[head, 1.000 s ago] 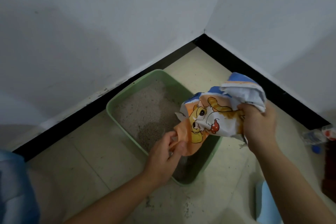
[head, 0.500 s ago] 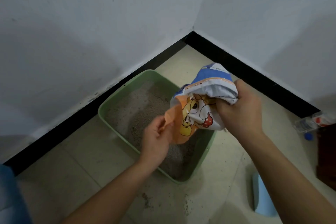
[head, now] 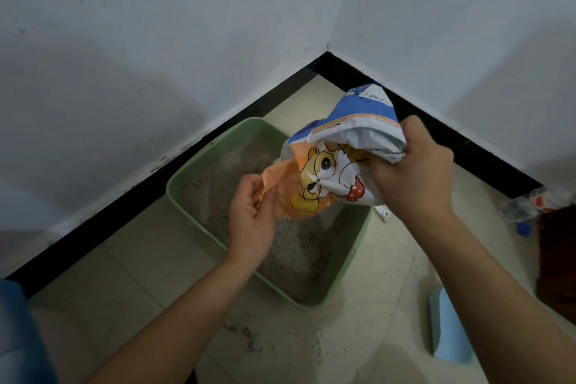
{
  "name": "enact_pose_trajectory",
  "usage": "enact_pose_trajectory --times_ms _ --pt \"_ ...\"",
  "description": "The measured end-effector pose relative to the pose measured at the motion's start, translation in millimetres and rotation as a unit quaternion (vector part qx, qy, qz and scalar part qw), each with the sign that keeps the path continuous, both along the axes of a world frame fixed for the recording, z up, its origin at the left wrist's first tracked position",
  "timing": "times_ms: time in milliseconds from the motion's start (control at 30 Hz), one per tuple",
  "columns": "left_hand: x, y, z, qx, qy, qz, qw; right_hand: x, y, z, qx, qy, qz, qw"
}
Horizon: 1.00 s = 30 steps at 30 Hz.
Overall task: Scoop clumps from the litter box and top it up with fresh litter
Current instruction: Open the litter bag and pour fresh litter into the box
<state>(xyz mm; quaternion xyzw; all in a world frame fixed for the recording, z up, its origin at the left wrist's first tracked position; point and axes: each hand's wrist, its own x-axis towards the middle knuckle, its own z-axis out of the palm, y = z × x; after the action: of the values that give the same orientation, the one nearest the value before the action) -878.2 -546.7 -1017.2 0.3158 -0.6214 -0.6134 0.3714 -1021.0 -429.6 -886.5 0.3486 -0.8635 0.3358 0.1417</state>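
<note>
Both hands have risen a little over the box since half a second ago, and the left has drawn its corner of the bag further out to the side. The left hand (head: 251,221) has its grip pinched on the loose orange corner of the litter bag (head: 330,178), with thumb and fingers curled onto the thin edge. The right hand (head: 411,174) has its grip wrapped tight round the bunched white-and-blue upper part, so the bag hangs crumpled between the two hands with its cartoon print facing up. It is held in the air above the far right part of the green litter box (head: 174,193), clear of the rim.

Grey litter (head: 218,184) lies in the box, uneven and darker toward the near end. The box sits on the pale tiled floor (head: 140,274), its long side near the black skirting (head: 124,206), close to the corner where the white walls (head: 156,56) meet. Loose grains (head: 249,337) are scattered on the tiles in front of the box. To the right, a pale blue object (head: 448,330) lies on the floor, and a clear plastic bottle (head: 523,206) rests by the skirting.
</note>
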Motion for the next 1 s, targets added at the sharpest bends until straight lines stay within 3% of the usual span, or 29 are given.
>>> enact_pose_trajectory --times_ms 400,600,767,900,1000 --pt "4 5 -8 -0.007 -0.018 -0.014 1.000 -2 -3 -4 -0.008 -0.036 -0.016 0.999" --pt "7 1 -18 -0.006 -0.050 -0.034 0.998 1 -8 -1 0.066 -0.095 -0.018 0.993" --pt "14 -16 -34 0.050 -0.155 0.027 0.986 -7 -17 -6 0.172 -0.284 0.021 0.943" --pt "23 -35 -47 0.038 -0.278 0.040 0.959 -8 -11 -39 0.306 -0.246 0.162 0.905" --pt "25 -48 -47 0.034 -0.323 0.045 0.945 -16 11 -80 0.415 -0.258 0.126 0.863"
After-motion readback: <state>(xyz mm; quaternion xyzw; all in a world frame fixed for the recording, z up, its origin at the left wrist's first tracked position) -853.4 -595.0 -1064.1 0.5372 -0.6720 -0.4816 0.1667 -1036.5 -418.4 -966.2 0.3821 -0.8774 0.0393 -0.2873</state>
